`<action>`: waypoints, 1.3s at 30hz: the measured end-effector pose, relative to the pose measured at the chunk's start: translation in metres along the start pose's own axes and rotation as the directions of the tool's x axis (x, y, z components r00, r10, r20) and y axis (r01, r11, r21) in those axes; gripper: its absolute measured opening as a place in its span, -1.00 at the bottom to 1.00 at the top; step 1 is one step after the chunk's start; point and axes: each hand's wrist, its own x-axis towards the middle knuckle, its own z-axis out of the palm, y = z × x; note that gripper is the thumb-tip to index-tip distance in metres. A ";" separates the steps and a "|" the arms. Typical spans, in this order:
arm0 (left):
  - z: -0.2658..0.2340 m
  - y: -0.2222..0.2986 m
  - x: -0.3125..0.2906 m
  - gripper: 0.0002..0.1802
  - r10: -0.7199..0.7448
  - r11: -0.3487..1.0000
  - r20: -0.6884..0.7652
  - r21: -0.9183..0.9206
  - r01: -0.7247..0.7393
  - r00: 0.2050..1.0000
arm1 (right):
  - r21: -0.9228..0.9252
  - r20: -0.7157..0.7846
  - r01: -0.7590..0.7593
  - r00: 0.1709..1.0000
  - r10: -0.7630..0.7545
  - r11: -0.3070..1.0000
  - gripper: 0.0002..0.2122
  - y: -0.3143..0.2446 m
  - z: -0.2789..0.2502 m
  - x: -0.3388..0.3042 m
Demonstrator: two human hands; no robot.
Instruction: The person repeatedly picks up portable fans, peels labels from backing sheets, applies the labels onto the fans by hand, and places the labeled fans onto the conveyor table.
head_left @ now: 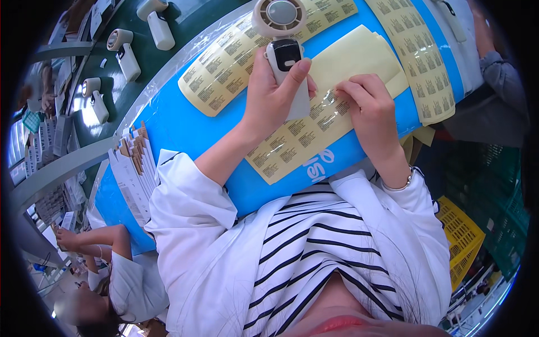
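Head view: left hand (269,96) grips the fan (284,51); right hand (370,108), grasp unclear, touches the label sheet (295,144) alongside.

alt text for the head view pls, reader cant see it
The left hand holds a white handheld fan above a blue table cover, while the right hand touches a sheet of yellow labels. More fans lie on a green table at upper left.
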 end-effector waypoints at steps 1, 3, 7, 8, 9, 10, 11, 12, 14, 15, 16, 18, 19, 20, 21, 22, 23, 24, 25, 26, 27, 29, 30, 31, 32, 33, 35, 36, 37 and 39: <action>0.000 0.000 0.000 -0.71 0.001 1.000 0.000 -0.002 -0.001 1.000 | -0.002 0.001 0.001 1.000 -0.001 1.000 -0.87 0.000 0.001 0.000; -0.001 -0.001 0.000 -0.70 0.017 1.000 -0.002 0.013 -0.017 1.000 | -0.009 0.053 -0.029 0.998 0.029 1.000 -0.87 -0.001 0.003 0.000; -0.004 -0.001 -0.001 -0.70 0.029 0.999 -0.023 0.028 -0.028 0.999 | -0.031 0.186 -0.073 0.979 0.078 0.997 -0.84 -0.009 0.000 0.009; -0.002 -0.001 0.000 -0.66 0.035 0.999 -0.030 0.019 -0.034 0.999 | -0.078 0.210 -0.058 0.975 0.073 0.995 -0.82 -0.011 -0.002 0.009; -0.001 -0.001 0.000 -0.63 0.043 0.999 -0.036 0.014 -0.042 0.998 | -0.122 0.229 -0.040 0.971 0.067 0.992 -0.81 -0.014 -0.003 0.010; 0.000 -0.004 0.000 -0.62 0.043 0.998 -0.050 -0.045 -0.045 0.998 | -0.104 0.222 -0.021 0.974 0.044 0.994 -0.81 -0.016 -0.002 0.010; 0.000 -0.004 0.000 -0.62 0.035 0.999 -0.047 -0.036 -0.036 0.998 | -0.116 0.205 -0.029 0.977 0.052 0.993 -0.80 -0.017 0.000 0.007; 0.000 -0.004 0.000 -0.62 0.026 0.999 -0.042 -0.029 -0.028 0.999 | -0.129 0.187 -0.039 0.980 0.063 0.991 -0.79 -0.016 0.001 0.006; -0.001 -0.002 -0.002 -0.62 0.040 0.999 -0.060 -0.015 -0.041 0.997 | -0.088 0.194 -0.049 0.979 0.066 0.995 -0.80 -0.015 -0.003 0.008; 0.000 0.000 -0.002 -0.61 0.020 1.000 -0.052 -0.006 -0.021 0.998 | -0.025 0.240 -0.067 0.968 0.071 0.997 -0.81 -0.011 -0.007 0.009; 0.000 0.000 -0.003 -0.61 -0.002 1.000 -0.049 0.001 0.002 0.999 | 0.039 0.290 -0.086 0.954 0.071 0.996 -0.83 -0.006 -0.010 0.011; -0.003 0.000 -0.002 -0.58 0.023 0.999 -0.051 0.030 -0.022 0.998 | 0.207 0.259 -0.242 0.948 0.186 0.948 -0.86 0.010 -0.018 0.019; -0.004 0.003 -0.002 -0.61 -0.028 1.000 -0.027 -0.001 0.028 0.999 | 0.366 0.252 -0.394 0.914 0.318 0.843 -0.89 0.013 -0.021 0.025; -0.005 0.007 -0.002 -0.64 -0.079 0.996 0.000 -0.032 0.079 0.997 | 0.362 0.251 -0.387 0.916 0.311 0.848 -0.89 0.013 -0.024 0.032; -0.003 0.014 0.000 -0.64 -0.075 0.996 0.011 -0.037 0.075 0.997 | 0.487 0.095 -0.311 0.948 0.304 0.816 -0.91 0.013 -0.029 0.040; -0.004 0.023 0.002 -0.63 -0.157 0.979 0.016 -0.130 0.158 0.987 | 0.595 -0.058 -0.209 0.952 0.301 0.776 -0.92 0.010 -0.033 0.049; -0.004 0.034 0.002 -0.62 -0.237 0.946 0.030 -0.221 0.238 0.971 | 0.589 -0.059 -0.209 0.952 0.299 0.781 -0.92 0.001 -0.037 0.058; -0.004 0.048 0.004 -0.62 -0.237 0.943 0.047 -0.228 0.241 0.970 | 0.733 -0.110 -0.055 0.974 0.198 0.678 -0.91 -0.012 -0.042 0.067; -0.005 0.066 0.005 -0.61 -0.223 0.893 0.107 -0.377 0.247 0.969 | 0.840 -0.179 0.097 0.978 0.103 0.534 -0.90 -0.024 -0.044 0.073; -0.006 0.082 0.005 -0.60 -0.201 0.819 0.156 -0.515 0.254 0.967 | 0.835 -0.178 0.094 0.978 0.105 0.542 -0.90 -0.034 -0.047 0.075; -0.005 0.094 0.007 -0.60 -0.219 0.747 0.148 -0.610 0.263 0.964 | 0.872 -0.162 0.122 0.986 0.044 0.474 -0.89 -0.042 -0.051 0.076; -0.001 0.117 0.007 -0.63 -0.212 0.648 0.112 -0.728 0.225 0.971 | 0.900 -0.152 0.144 0.988 -0.015 0.412 -0.89 -0.054 -0.055 0.076; 0.000 0.120 0.007 -0.63 -0.210 0.645 0.115 -0.730 0.226 0.971 | 0.855 -0.161 0.163 0.986 -0.047 0.493 -0.88 -0.060 -0.054 0.076; 0.000 0.121 0.006 -0.63 -0.200 0.605 0.114 -0.767 0.214 0.973 | 0.802 -0.167 0.182 0.983 -0.079 0.569 -0.88 -0.064 -0.053 0.076; 0.001 0.122 0.007 -0.64 -0.191 0.563 0.113 -0.801 0.203 0.975 | 0.798 -0.165 0.180 0.983 -0.078 0.575 -0.88 -0.068 -0.051 0.076; 0.005 0.127 0.005 -0.65 -0.222 0.592 0.049 -0.787 0.175 0.974 | 0.805 -0.176 0.183 0.982 -0.067 0.564 -0.88 -0.072 -0.049 0.075; 0.003 0.125 0.003 -0.66 -0.186 0.571 0.066 -0.804 0.163 0.980 | 0.812 -0.181 0.181 0.982 -0.056 0.554 -0.88 -0.073 -0.047 0.074; 0.003 0.124 0.002 -0.64 -0.149 0.554 0.087 -0.818 0.156 0.985 | 0.802 -0.189 0.184 0.981 -0.052 0.568 -0.88 -0.074 -0.048 0.075; 0.004 0.125 0.001 -0.64 -0.151 0.549 0.084 -0.821 0.154 0.985 | 0.797 -0.191 0.185 0.980 -0.051 0.575 -0.89 -0.073 -0.048 0.075; 0.009 0.129 -0.001 -0.72 -0.272 0.588 -0.013 -0.794 0.155 0.962 | 0.790 -0.191 0.188 0.980 -0.058 0.584 -0.89 -0.073 -0.047 0.075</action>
